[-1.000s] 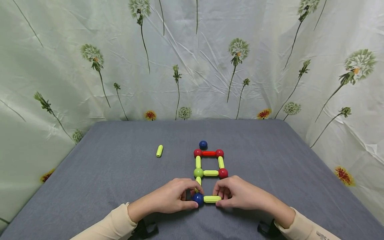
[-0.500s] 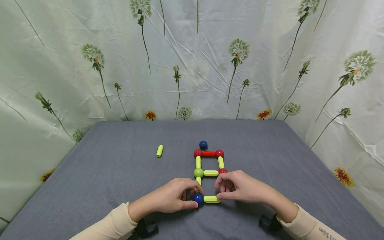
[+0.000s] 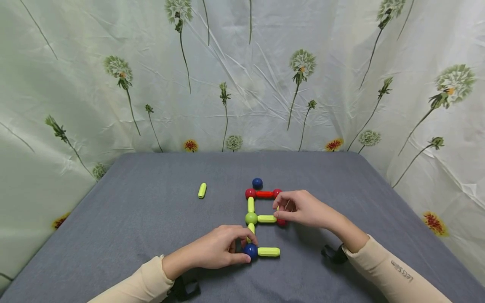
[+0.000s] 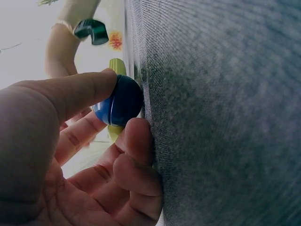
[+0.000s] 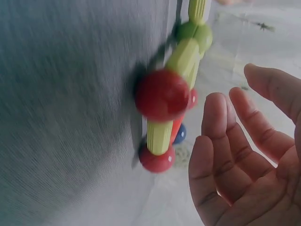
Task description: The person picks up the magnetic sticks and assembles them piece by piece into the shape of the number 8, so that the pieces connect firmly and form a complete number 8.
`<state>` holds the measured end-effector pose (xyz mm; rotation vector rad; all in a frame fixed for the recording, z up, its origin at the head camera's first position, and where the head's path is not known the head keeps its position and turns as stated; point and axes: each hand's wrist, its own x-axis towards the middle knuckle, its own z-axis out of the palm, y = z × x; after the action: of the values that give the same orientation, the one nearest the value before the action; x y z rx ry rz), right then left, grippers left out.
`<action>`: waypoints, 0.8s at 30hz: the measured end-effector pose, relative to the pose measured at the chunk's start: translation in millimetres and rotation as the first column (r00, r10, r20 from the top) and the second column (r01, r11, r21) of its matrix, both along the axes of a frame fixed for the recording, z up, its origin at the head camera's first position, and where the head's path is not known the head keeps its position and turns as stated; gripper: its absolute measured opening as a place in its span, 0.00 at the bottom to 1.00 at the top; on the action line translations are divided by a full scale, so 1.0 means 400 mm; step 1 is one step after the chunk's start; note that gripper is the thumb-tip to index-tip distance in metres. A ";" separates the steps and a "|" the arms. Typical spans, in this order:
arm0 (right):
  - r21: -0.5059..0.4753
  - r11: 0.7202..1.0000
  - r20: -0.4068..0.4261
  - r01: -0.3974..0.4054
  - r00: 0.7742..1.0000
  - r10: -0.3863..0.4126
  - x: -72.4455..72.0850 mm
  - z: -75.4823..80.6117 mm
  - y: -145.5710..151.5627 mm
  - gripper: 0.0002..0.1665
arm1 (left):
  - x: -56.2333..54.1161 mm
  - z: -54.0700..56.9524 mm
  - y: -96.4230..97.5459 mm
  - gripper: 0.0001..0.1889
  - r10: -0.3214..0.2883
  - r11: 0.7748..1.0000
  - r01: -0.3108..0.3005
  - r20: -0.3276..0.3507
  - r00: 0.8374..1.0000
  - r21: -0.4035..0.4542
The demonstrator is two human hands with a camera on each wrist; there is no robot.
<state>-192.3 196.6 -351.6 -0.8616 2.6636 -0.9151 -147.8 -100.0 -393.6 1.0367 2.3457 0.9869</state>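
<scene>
My left hand (image 3: 217, 248) holds a blue ball (image 3: 250, 251) at the near corner of a ball-and-stick construction. In the left wrist view the thumb and fingers lie around that blue ball (image 4: 124, 102). A yellow-green stick (image 3: 268, 252) runs right from it, its far end free. Another stick joins it to a green ball (image 3: 251, 218). My right hand (image 3: 308, 210) hovers over the construction's right side, fingers loosely bent and holding nothing. Below it, partly hidden in the head view, is a red ball (image 3: 281, 221). The right wrist view shows this red ball (image 5: 162, 95) apart from the fingers.
A loose blue ball (image 3: 257, 183) lies just behind the red stick (image 3: 264, 194) at the back. One loose yellow-green stick (image 3: 202, 190) lies farther left. Grey cloth (image 3: 159, 210) covers the table, with a flowered curtain (image 3: 257, 75) behind.
My right hand has let go of the near stick's right end and moved away from me, over the red ball. My left hand stays on the blue ball.
</scene>
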 end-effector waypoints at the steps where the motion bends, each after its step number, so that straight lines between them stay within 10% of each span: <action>1: 0.003 1.000 -0.010 0.010 1.000 -0.010 -0.011 0.001 0.000 0.10 | 0.000 0.000 0.000 0.14 0.000 1.000 0.000 0.002 1.000 -0.002; 24: 0.159 0.981 -0.027 0.112 0.994 -0.109 -0.219 0.014 -0.046 0.22 | -0.005 0.000 0.002 0.15 0.007 1.000 -0.007 0.039 0.999 -0.010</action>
<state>-279.7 178.0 -346.1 -0.6955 2.7785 -0.7065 -149.8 -99.3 -393.6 0.9978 2.3220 0.9883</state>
